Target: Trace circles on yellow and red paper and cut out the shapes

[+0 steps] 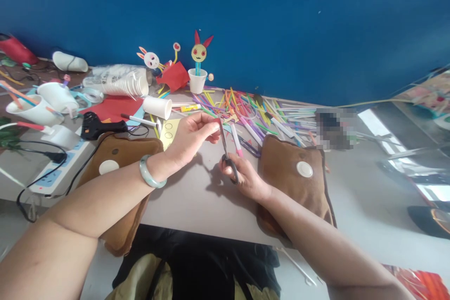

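My right hand point(246, 178) is closed round the black handles of a pair of scissors point(225, 143), whose blades point up and away from me. Close to the blade tips, my left hand point(193, 136) is in a pinch. A trace of red shows at its fingertips, but what it holds is too small to make out. Both hands are above the table point(176, 201). Under the left wrist and forearm lies one brown cushion point(119, 150); another brown cushion point(291, 164) is beneath the right forearm. Yellow paper with drawn circles point(169, 132) lies behind my left hand.
Colourful pipe cleaners point(239, 103) and markers point(251, 131) spread along the blue wall. A decorated paper cup point(197, 80) stands there. At left are stacked cups point(119, 82), a black glue gun point(100, 126) and a corded power strip point(58, 168).
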The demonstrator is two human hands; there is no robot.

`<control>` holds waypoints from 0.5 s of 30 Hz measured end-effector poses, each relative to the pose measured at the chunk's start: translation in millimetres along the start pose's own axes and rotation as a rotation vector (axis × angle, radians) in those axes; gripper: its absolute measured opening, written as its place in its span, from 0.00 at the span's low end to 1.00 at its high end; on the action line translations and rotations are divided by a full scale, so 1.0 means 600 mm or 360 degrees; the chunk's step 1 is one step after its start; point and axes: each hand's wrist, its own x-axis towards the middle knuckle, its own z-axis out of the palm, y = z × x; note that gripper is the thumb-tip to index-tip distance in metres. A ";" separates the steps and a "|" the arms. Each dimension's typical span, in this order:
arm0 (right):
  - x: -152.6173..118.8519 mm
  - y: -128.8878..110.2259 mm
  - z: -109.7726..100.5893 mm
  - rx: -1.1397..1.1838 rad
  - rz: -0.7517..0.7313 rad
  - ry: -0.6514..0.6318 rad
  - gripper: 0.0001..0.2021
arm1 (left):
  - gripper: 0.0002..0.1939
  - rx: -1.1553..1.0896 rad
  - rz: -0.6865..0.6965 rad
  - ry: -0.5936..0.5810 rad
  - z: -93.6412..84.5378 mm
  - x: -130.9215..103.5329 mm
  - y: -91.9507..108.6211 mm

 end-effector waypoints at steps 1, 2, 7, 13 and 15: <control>0.000 0.000 0.000 -0.0002 0.0000 -0.0003 0.33 | 0.07 0.0000 -0.0003 0.0005 0.000 0.000 0.001; 0.000 0.000 -0.001 -0.0002 0.0000 -0.0005 0.33 | 0.06 0.0000 -0.0006 0.0009 0.001 0.000 0.001; 0.000 -0.001 -0.002 -0.0003 -0.0001 -0.0007 0.32 | 0.07 -0.0005 -0.0007 0.0022 0.001 -0.001 0.004; 0.000 0.000 -0.002 -0.0031 -0.0017 -0.0010 0.33 | 0.06 -0.0014 0.0012 0.0029 0.002 0.000 0.003; 0.000 0.000 -0.002 -0.0034 -0.0030 -0.0006 0.33 | 0.06 -0.0016 0.0022 0.0032 0.002 0.001 0.003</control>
